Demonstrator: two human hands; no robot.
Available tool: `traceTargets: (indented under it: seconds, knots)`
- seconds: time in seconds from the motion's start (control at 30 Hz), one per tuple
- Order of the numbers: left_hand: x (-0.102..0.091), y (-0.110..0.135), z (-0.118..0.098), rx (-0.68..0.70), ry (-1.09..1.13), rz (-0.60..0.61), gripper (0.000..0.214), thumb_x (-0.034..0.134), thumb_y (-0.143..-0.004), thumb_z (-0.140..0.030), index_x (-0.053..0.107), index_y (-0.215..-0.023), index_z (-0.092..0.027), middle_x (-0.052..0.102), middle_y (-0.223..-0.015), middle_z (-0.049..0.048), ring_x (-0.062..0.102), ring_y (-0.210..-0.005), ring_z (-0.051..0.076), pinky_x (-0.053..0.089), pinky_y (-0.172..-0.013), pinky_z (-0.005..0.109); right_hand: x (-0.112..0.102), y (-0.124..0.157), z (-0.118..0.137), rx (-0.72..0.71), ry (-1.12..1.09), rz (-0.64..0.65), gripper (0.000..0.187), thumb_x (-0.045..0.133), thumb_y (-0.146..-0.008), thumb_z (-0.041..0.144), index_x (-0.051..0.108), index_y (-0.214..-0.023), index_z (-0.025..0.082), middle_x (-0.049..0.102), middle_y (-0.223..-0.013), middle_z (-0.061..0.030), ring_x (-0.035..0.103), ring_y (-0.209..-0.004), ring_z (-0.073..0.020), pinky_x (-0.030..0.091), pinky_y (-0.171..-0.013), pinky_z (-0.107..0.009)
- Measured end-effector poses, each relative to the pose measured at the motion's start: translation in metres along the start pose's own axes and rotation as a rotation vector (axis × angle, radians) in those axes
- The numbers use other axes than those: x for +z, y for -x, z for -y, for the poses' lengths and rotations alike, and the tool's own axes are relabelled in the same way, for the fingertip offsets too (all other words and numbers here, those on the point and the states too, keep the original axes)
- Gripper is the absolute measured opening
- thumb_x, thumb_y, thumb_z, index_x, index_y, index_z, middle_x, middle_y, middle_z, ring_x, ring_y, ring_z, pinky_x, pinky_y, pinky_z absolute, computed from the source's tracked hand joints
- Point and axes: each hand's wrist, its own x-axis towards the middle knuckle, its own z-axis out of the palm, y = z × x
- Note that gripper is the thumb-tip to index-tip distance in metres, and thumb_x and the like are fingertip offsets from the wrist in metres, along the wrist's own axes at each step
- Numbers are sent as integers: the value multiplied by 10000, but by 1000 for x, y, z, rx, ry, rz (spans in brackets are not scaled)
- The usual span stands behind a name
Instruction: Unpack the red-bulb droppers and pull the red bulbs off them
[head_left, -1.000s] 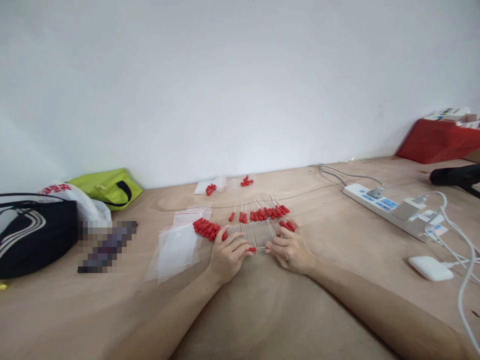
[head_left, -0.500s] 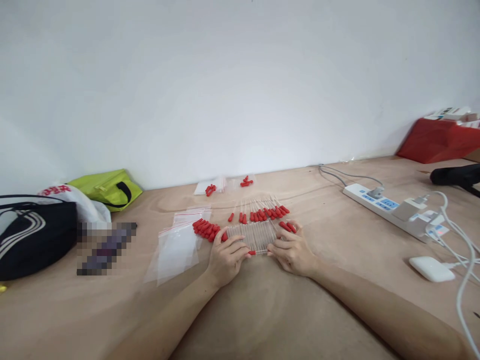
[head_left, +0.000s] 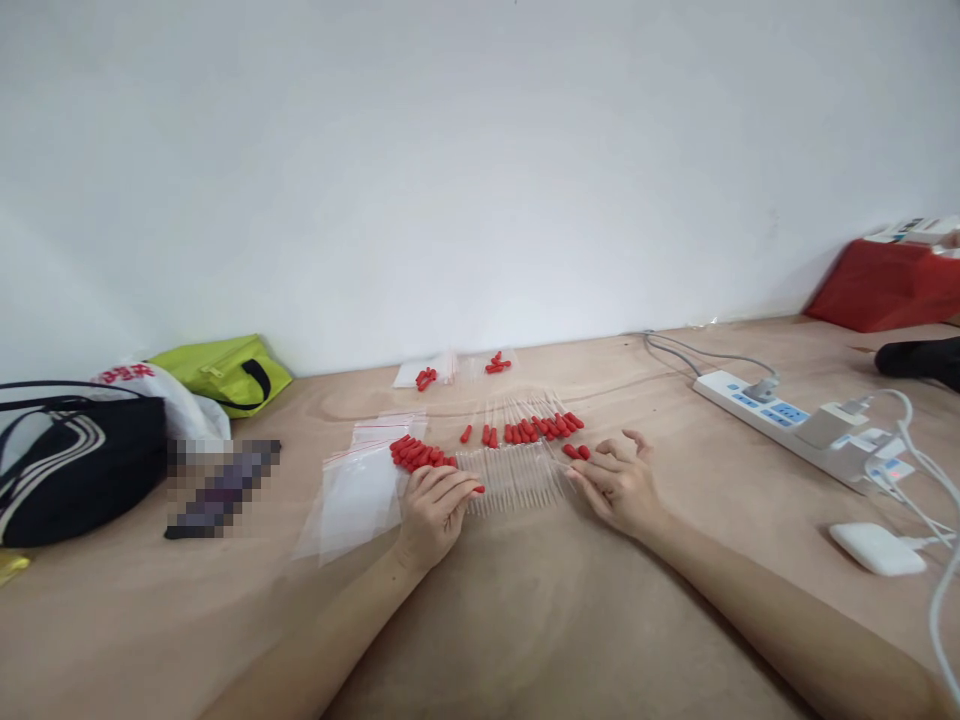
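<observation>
My left hand (head_left: 433, 515) is closed in a pinch, with a red rubber dropper bulb (head_left: 478, 489) sticking out at its fingertips. Beside it lies a row of clear glass tubes (head_left: 514, 478), side by side on the table. At the right end of this row, my right hand (head_left: 621, 487) has thumb and forefinger together on a thin glass tube (head_left: 556, 458), its other fingers raised. Two loose red bulbs lie just beyond those fingertips. A pile of red bulbs (head_left: 415, 454) sits behind my left hand. Farther back, several droppers with red bulbs (head_left: 532, 430) lie fanned out.
Clear zip bags (head_left: 356, 505) lie left of the pile. Two small bags with red bulbs (head_left: 426, 378) are near the wall. A power strip (head_left: 787, 425) with cables and a white charger (head_left: 877, 548) occupies the right. Black (head_left: 82, 470) and green bags (head_left: 225, 372) stand left.
My hands have moved apart. The left drew back leftward with the red bulb; the right shifted right to the row's end, its outer fingers lifting. The view turned slightly left.
</observation>
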Motion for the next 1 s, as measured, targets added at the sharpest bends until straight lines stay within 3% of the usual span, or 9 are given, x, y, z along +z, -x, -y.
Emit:
traceTargets:
  seconds: [0.13, 0.27, 0.37, 0.5, 0.6, 0.7, 0.9, 1.0]
  knots:
    - [0, 2, 3, -77, 33, -78, 183, 457, -836, -173, 595, -956, -180, 595, -861, 51, 570, -767, 121, 467, -689, 233, 4, -2, -2, 119, 114, -20, 209, 450, -830, 256, 658, -845, 235, 653, -645, 5, 503, -628, -113, 163, -889, -389]
    - [-7, -7, 25, -265, -71, -114, 226, 432, -829, -201, 598, -978, -167, 555, -886, 66, 559, -834, 152, 462, -760, 263, 10, -5, 0, 141, 162, -11, 215, 443, -808, 205, 658, -807, 222, 640, -600, 7, 494, -617, -120, 184, -865, -381]
    - [-18, -19, 54, -506, -121, -61, 244, 433, -800, -241, 589, -977, -176, 586, -874, 53, 567, -757, 153, 461, -720, 278, 12, -6, 1, 110, 161, -4, 218, 438, -806, 196, 655, -806, 218, 640, -612, 3, 494, -633, -123, 181, -863, -378]
    - [-28, -33, 81, -751, -112, 132, 285, 487, -737, -286, 541, -997, -184, 628, -819, 20, 580, -729, 158, 441, -635, 258, 12, -6, 1, 63, 149, 17, 225, 426, -821, 199, 650, -836, 214, 650, -667, -10, 496, -667, -125, 171, -868, -378]
    - [-29, -37, 83, -825, -143, 303, 240, 515, -711, -310, 547, -922, -199, 650, -820, 8, 591, -733, 159, 425, -636, 255, 12, -6, 1, 60, 152, 56, 233, 413, -840, 224, 644, -867, 215, 648, -690, -20, 499, -700, -135, 165, -869, -386]
    - [-27, -34, 83, -863, -189, 393, 206, 525, -709, -348, 560, -863, -215, 663, -841, 0, 599, -732, 155, 417, -655, 254, 12, -5, 1, 41, 149, 112, 241, 411, -851, 291, 634, -905, 219, 643, -724, -26, 497, -737, -148, 162, -872, -396]
    - [-32, -32, 88, -935, -295, 462, 227, 477, -748, -415, 605, -839, -252, 677, -853, -20, 605, -774, 180, 389, -657, 269, 11, -3, 0, 15, 122, 183, 296, 414, -845, 397, 620, -961, 219, 628, -784, -44, 491, -776, -166, 157, -882, -428]
    - [-35, -35, 86, -964, -319, 424, 253, 456, -760, -426, 619, -850, -255, 676, -868, -13, 600, -785, 197, 385, -667, 287, 10, -3, 0, 22, 113, 209, 314, 424, -834, 427, 618, -966, 218, 626, -800, -49, 494, -793, -175, 165, -878, -434]
